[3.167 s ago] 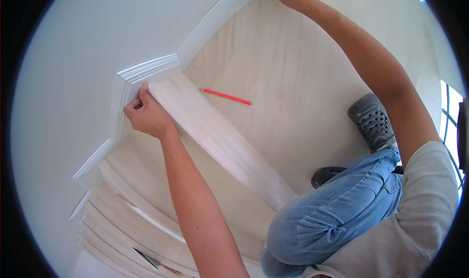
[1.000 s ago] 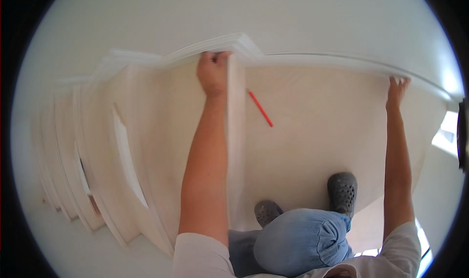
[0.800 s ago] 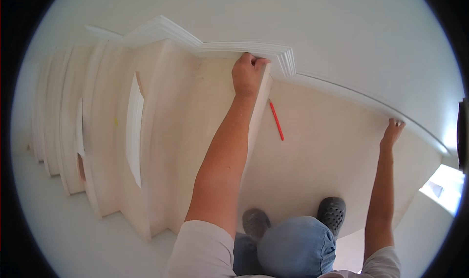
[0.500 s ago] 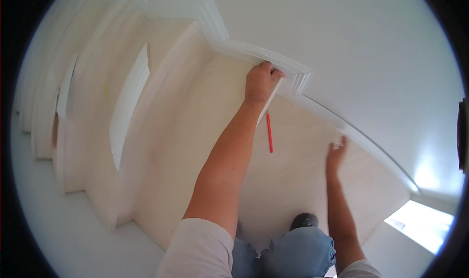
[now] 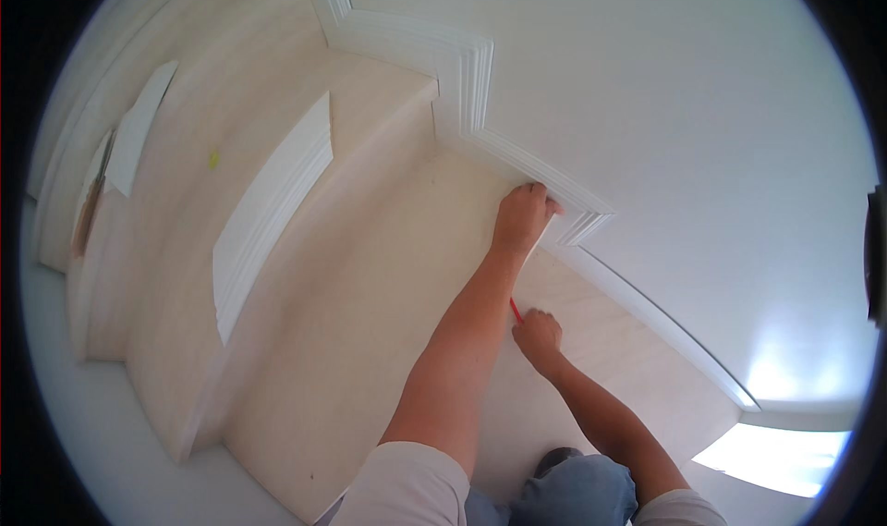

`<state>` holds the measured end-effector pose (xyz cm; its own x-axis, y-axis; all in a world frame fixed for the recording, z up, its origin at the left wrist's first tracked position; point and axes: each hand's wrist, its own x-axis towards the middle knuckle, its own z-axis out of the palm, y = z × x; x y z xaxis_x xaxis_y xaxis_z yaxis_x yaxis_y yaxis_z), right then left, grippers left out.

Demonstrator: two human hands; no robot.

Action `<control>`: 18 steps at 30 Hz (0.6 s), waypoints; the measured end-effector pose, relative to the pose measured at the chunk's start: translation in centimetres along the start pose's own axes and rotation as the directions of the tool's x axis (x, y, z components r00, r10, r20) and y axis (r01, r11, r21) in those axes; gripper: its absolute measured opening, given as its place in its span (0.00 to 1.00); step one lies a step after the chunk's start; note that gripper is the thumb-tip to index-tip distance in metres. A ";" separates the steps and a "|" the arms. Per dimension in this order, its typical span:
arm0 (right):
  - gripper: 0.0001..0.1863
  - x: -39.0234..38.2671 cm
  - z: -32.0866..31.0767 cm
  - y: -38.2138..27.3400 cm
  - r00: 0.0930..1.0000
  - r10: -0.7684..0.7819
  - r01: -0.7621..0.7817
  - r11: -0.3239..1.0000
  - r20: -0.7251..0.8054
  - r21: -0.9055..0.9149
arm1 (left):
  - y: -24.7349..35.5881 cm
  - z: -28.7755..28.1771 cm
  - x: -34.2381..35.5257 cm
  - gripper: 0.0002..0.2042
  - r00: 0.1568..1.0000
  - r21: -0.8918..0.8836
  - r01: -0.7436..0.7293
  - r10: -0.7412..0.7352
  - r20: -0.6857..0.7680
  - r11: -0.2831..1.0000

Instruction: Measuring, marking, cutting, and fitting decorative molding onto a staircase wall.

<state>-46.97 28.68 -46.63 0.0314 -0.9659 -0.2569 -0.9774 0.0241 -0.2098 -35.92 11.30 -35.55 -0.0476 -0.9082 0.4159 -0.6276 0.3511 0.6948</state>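
Observation:
My left hand [image 5: 524,214] is closed low against the wall, at the white stepped moulding [image 5: 545,177] near its mitred corner. A thin pale edge [image 5: 533,251] shows beside its thumb and wrist; the fingers hide whether it is a loose strip or the step's edge. Just below my left forearm, my right hand [image 5: 539,336] has its fingers closed at the lower end of a slim red pencil [image 5: 516,311]. The upper end of the pencil is hidden by my left forearm. Both hands are over the pale wooden stair tread [image 5: 370,295].
Pale stairs climb to the left. A white moulding offcut [image 5: 268,221] lies on one step, a smaller white piece [image 5: 140,128] and a brown-and-dark tool [image 5: 92,193] higher up. The white wall [image 5: 684,175] borders the right. My knee [image 5: 577,494] and dark shoe [image 5: 557,459] are below.
My right hand has moved left from beside the wall and taken hold of the red pencil, which lay on the step. My left hand stays at the moulding; the view has shifted.

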 end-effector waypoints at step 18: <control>0.12 -27.6 -15.2 16.5 0.725 0.594 -0.689 0.640 0.350 0.340 | -0.7 -1.3 0.4 0.09 0.993 -0.255 0.116 -0.121 -0.002 0.960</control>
<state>-67.16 51.85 -28.70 -0.4843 -0.5954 -0.6411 -0.5764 0.7684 -0.2782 -34.50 11.00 -35.09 0.0303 -0.9435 0.3301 -0.4099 0.2895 0.8650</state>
